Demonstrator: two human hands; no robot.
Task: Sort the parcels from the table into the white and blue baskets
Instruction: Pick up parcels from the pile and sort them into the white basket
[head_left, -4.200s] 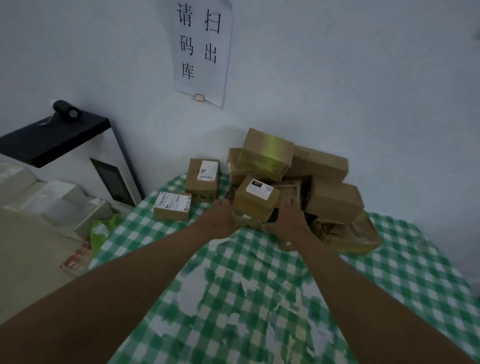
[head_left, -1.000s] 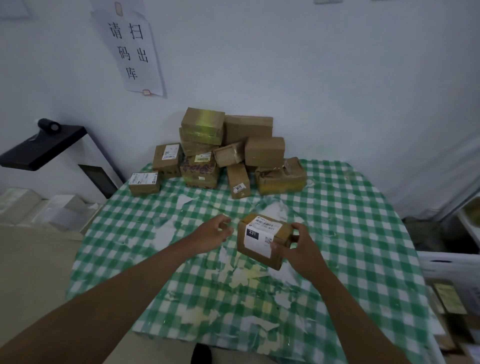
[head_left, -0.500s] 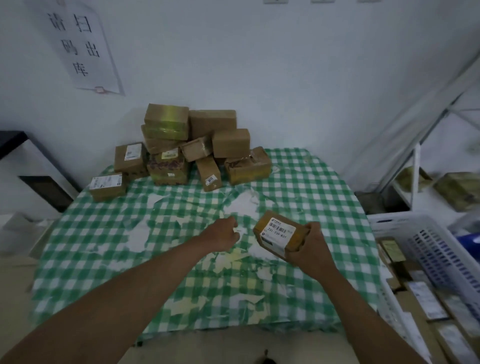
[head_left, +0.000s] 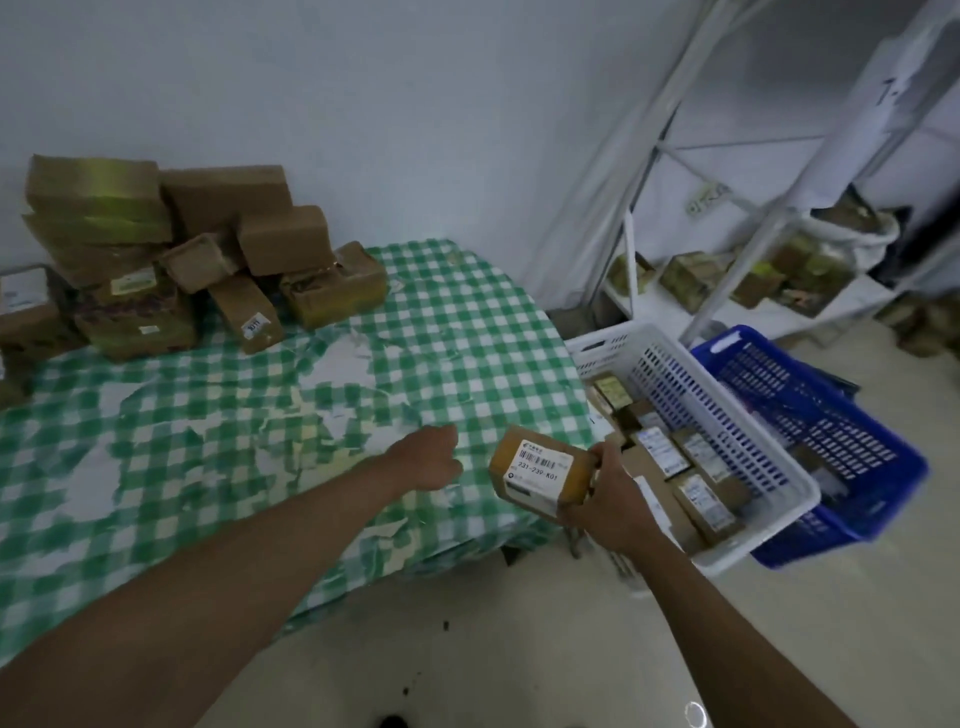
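Over the table's right edge: the held parcel (head_left: 540, 470) hangs between the table (head_left: 457, 364) and the white basket (head_left: 727, 415), above the floor gap.
Held parcel, look: small brown cardboard box, tilted, white label facing up with a barcode and the printed code 231-239-K01; a second white strip runs along its lower edge.
Right hand: the right hand (head_left: 610, 499) grips the parcel from its right end, thumb on top, fingers wrapped beneath.
Left hand: the left hand (head_left: 428, 460) is loosely curled above the checked cloth, holding nothing, just left of the parcel.
Pile: the remaining parcels (head_left: 176, 254) sit stacked at the table's far left against the wall, several taped brown boxes, some with labels.
White basket: beside the table on the right, holding many labelled boxes packed close.
Blue basket: the blue basket (head_left: 831, 441) stands just behind the white one, touching it; its contents are hard to make out.
Change from half a second ago: the parcel was above the cloth; it has now travelled right, past the table edge, and both baskets have come fully into view.
Change in left hand: roughly the same place over the cloth.
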